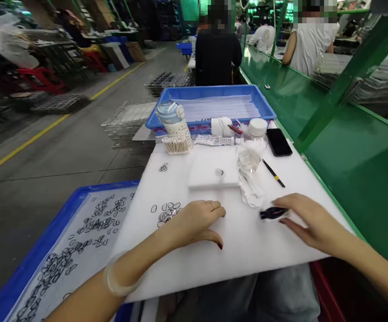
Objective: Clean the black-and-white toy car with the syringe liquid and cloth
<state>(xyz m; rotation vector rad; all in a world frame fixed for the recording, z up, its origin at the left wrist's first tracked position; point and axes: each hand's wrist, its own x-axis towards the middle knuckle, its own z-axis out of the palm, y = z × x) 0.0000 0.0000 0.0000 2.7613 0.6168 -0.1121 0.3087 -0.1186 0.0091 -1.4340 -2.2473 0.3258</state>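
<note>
My left hand [194, 221] rests palm down on the white foam sheet [247, 250], fingers loosely curled, right beside a small cluster of thin black rings [167, 211]. My right hand [306, 219] lies on the sheet to the right, fingertips pinching a small dark tool [272, 213] next to a crumpled white cloth [251, 190]. Ahead of both hands lies a white foam pad [210, 174] with a small ring [219, 172] on it.
A clear bottle [252, 147], black pen [273, 173], phone [279, 141], cotton swabs [175, 145], a tube [214, 140] and a cup [175, 118] stand at the far edge. A blue tray [214, 105] sits beyond. Another blue tray [29, 264] of several rings is on my left. People work along the green conveyor [348, 147].
</note>
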